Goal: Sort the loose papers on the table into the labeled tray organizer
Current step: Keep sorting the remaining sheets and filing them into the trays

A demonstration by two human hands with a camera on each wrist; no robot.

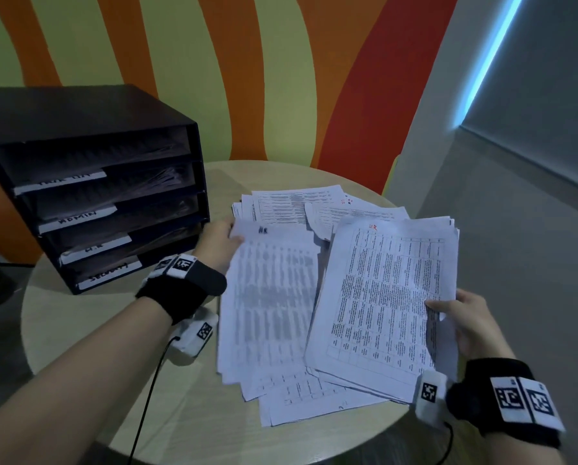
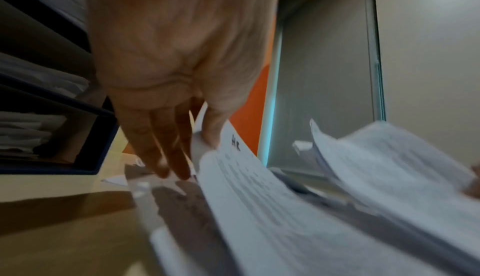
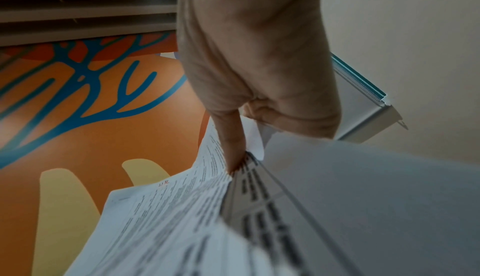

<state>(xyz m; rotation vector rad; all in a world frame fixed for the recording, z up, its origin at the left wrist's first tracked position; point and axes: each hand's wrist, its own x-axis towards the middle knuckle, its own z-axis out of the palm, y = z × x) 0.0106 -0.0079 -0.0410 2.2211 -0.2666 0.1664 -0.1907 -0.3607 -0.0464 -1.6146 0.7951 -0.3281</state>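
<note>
Left hand [image 1: 219, 245] pinches the top-left corner of one sheet marked HR [image 1: 269, 290], thumb on top, fingers under. Right hand [image 1: 467, 325] grips a thick stack [image 1: 386, 297], also marked HR in red, by its right edge. Both sit just right of the tray organizer [image 1: 89, 182], over the rest of the loose papers [image 1: 314, 204] spread on the table [image 1: 79, 330].

Risks, as I judge them:
- single sheet is floppy, held at one corner only; could buckle or catch on the organizer's slot lip going in.
- stack is fanned w/ uneven edges; a one-sided grip may let inner pages slide out.
- organizer slots look partly full already, so a page may jam or push others out the back.
- labels are hard to read here; third slot down seems to say HR, so a wrong-slot mix-up is poss.

Table: round, pale wood-look. Behind the organizer, a wall w/ orange, red & green wavy stripes; right of it, grey wall w/ a blue light strip.
</note>
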